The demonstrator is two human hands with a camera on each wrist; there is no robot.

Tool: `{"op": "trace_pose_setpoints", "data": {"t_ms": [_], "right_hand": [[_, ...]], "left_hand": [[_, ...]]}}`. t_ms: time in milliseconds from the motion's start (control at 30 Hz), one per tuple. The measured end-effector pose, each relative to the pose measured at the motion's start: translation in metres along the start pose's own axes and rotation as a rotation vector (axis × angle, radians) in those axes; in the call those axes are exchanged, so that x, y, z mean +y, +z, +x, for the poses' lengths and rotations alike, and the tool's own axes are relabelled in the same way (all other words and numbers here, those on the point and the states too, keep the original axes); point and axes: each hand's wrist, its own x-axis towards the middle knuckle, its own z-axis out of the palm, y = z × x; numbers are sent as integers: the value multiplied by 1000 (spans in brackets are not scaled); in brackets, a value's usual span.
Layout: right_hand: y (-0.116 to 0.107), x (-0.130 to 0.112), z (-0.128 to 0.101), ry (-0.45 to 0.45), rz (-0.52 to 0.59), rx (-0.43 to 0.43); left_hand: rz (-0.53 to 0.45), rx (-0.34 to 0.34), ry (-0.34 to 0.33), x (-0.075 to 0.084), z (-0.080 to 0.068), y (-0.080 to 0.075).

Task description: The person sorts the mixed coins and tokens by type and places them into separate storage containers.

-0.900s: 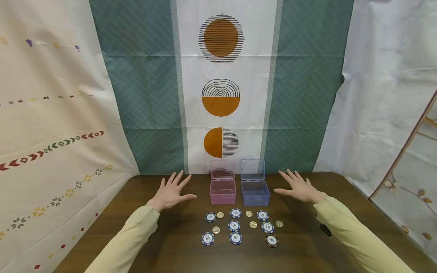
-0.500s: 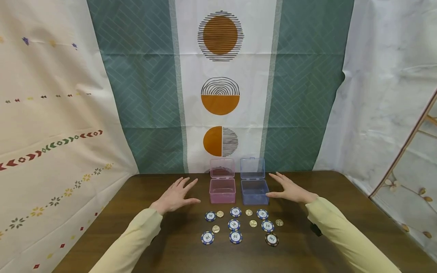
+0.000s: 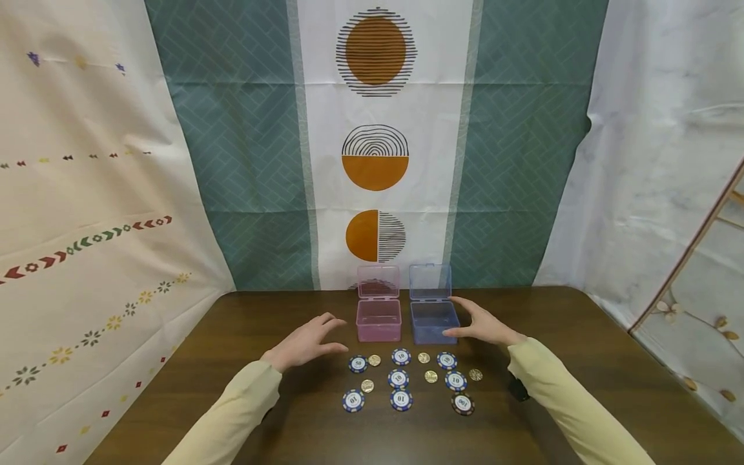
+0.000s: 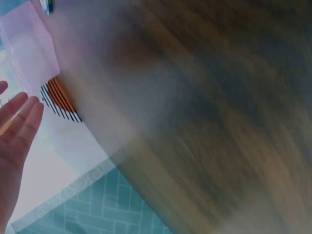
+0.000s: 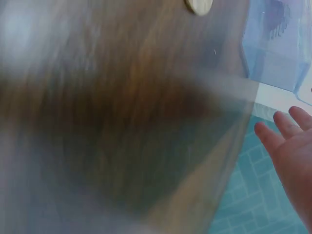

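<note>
- Head view, surface: dark brown wooden table (image 3: 232, 361). At its back edge stand two small clear boxes side by side, lids raised: pink box (image 3: 379, 320) on the left, blue box (image 3: 433, 321) on the right.
- Head view, in front of the boxes: blue-and-white chips (image 3: 398, 378) laid in rows with small gold coins (image 3: 431, 376) between them; one darker chip (image 3: 462, 404) at front right.
- Head view, room: hanging cloth (image 3: 375, 142) behind the table, teal brick-pattern panels flanking a white strip with orange-and-black circles. Cream patterned cloth (image 3: 87, 245) on the left, white sheet (image 3: 657, 161) on the right.
- Head view, hands: left hand (image 3: 306, 342) hovers just left of the pink box, fingers loosely bent, holding nothing. Right hand (image 3: 478, 325) is at the right side of the blue box, thumb and fingers spread apart; contact with the box wall cannot be told.
- Left wrist view: blurred. Table wood fills the frame; pink box (image 4: 29, 48) at upper left, fingers (image 4: 19, 122) straight and empty at the left edge.
- Right wrist view: blurred. One gold coin (image 5: 199, 6) at the top, blue box (image 5: 278, 44) at upper right, fingers (image 5: 287, 126) extended and empty at the right edge.
- Versus 0.9 s ago: both hands have moved inward from flat, well apart from the boxes, to just beside them. Boxes, chips and coins unchanged.
</note>
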Motion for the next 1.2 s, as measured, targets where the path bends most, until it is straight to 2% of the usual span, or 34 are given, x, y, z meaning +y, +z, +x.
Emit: {"op": "trace_pose_setpoints", "data": {"t_ms": [267, 367, 500, 700, 867, 1100, 1200], "right_hand": [[13, 11, 3, 42, 246, 30], [16, 14, 4, 68, 292, 33], [17, 16, 6, 94, 320, 34], [17, 18, 7, 85, 336, 52], [17, 19, 6, 71, 356, 53], [9, -9, -1, 88, 386, 35], [9, -9, 1, 92, 400, 39]], "left_hand": [[-72, -13, 68, 10, 9, 13], [-64, -15, 119, 13, 13, 18], [-46, -20, 182, 18, 18, 21], [-41, -36, 225, 22, 25, 22], [-40, -70, 229, 24, 27, 23], [-49, -101, 231, 23, 30, 25], [-29, -102, 251, 23, 32, 27]]}}
